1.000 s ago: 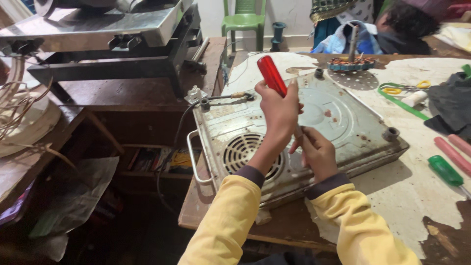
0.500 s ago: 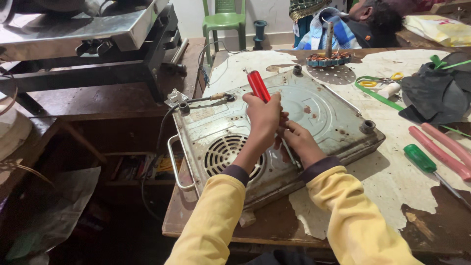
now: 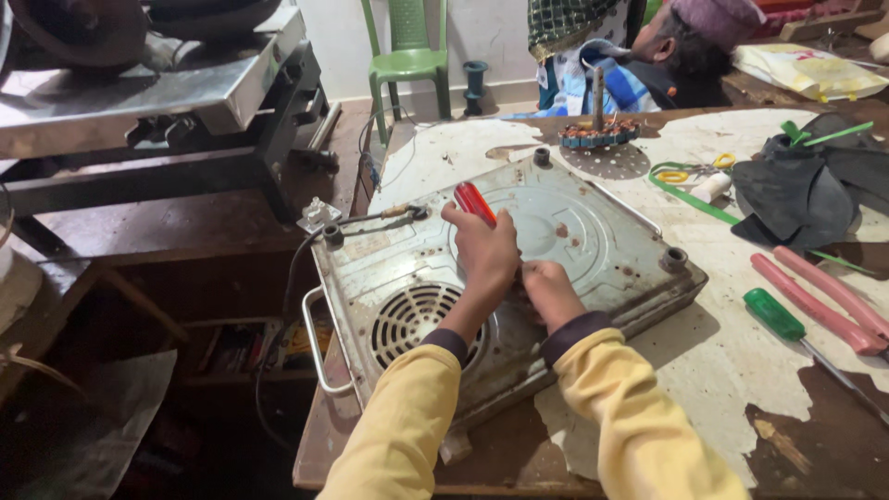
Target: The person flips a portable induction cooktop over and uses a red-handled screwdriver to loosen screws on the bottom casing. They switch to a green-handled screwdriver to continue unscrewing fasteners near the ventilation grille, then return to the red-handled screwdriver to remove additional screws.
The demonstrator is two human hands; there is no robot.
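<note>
The left hand grips a red-handled screwdriver, fingers closed, working the upturned stove's base plate; the right hand steadies it, fingers curled, holding nothing visible.

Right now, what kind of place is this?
Probably a small repair workshop. An upturned metal appliance lies on a worn bench, the left hand holds a red-handled screwdriver over it, and a green-handled screwdriver and pink-handled pliers lie nearby.

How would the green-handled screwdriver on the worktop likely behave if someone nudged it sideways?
The green-handled screwdriver looks rounded, so it would probably roll a little. It lies flat on the table, so tipping seems unlikely. Its thin shaft looks stiff, likely metal.
</note>
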